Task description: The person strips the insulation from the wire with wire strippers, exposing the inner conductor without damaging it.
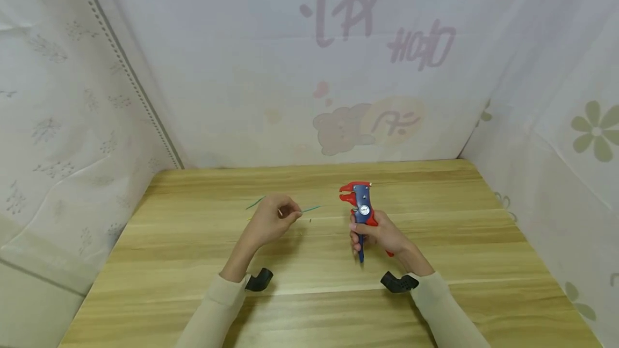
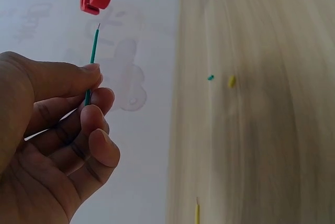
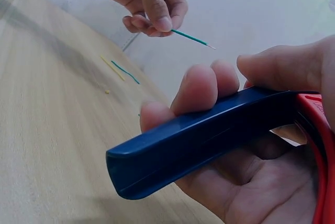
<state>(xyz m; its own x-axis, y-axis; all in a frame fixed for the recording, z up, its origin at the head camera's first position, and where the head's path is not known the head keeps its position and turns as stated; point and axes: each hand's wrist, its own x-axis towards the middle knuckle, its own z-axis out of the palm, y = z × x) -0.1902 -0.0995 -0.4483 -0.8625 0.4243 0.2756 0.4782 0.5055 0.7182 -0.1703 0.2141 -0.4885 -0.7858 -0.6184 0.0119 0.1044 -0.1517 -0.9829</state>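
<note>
Between thumb and forefinger my left hand [image 1: 272, 220] pinches a short green wire [image 2: 94, 48], whose tip shows bare metal. In the right wrist view the bared end of that wire [image 3: 191, 37] points toward the right hand. My right hand [image 1: 384, 234] grips a blue and red wire stripper [image 1: 362, 197] by its handles. The stripper's red jaws face left, parted, and stand away from the wire tip. Much of the stripper's red handle is hidden by the palm.
On the wooden table [image 1: 203, 273] lie a yellow wire [image 3: 113, 68] and another green wire [image 3: 125, 72] behind the left hand. Small snippets of insulation, one yellow [image 2: 232, 81] and one green [image 2: 211, 77], are scattered nearby. Printed cloth [image 1: 271, 69] hangs around the table.
</note>
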